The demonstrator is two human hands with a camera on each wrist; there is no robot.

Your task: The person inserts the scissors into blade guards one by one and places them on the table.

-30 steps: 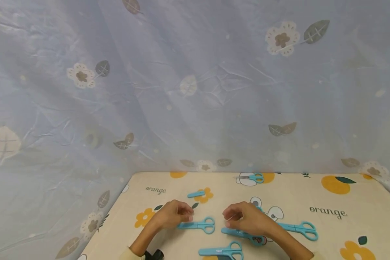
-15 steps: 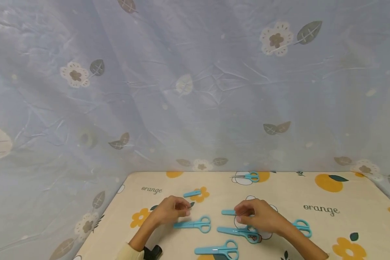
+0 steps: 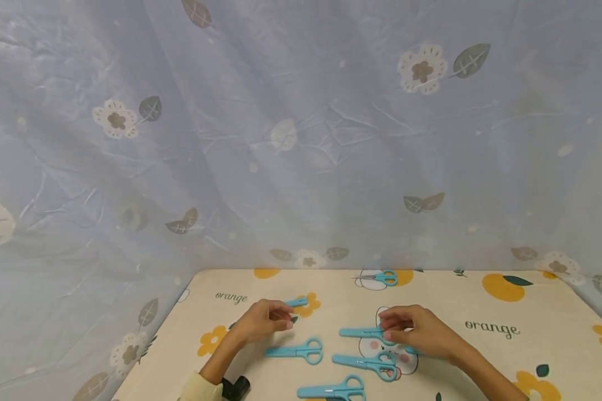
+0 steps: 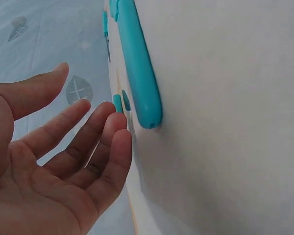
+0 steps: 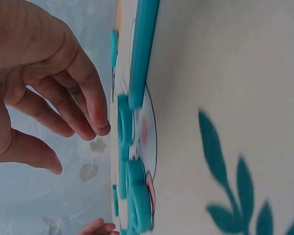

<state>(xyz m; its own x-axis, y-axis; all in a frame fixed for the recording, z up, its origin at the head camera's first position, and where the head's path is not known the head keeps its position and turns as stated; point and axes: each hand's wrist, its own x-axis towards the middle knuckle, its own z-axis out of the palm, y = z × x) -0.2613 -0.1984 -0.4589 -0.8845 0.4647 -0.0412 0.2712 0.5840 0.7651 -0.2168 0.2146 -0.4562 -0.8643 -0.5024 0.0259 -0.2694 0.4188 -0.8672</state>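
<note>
My left hand (image 3: 262, 323) hovers with fingers loosely bent and nothing in them, behind a pair of light-blue scissors (image 3: 308, 351) whose blades are covered by a matching sheath. In the left wrist view, the sheath (image 4: 141, 73) lies beyond the fingertips. My right hand (image 3: 423, 331) hovers, relaxed and holding nothing, its fingertips overlapping the handles of other sheathed scissors (image 3: 361, 332). A blue tip (image 3: 411, 350) shows from under that hand; the rest is hidden. Nearer lie two more sheathed pairs, the middle scissors (image 3: 363, 363) and the front scissors (image 3: 331, 391).
At the table's back edge lie scissors with bare metal blades (image 3: 383, 277). A loose blue sheath (image 3: 297, 302) lies behind my left hand. A patterned cloth (image 3: 431, 289) covers the table, and a grey-blue curtain (image 3: 301, 167) hangs behind it.
My right hand has shifted to the right, uncovering most of a sheathed pair of scissors. My left hand has moved back slightly, away from the scissors in front of it. The view has shifted a little.
</note>
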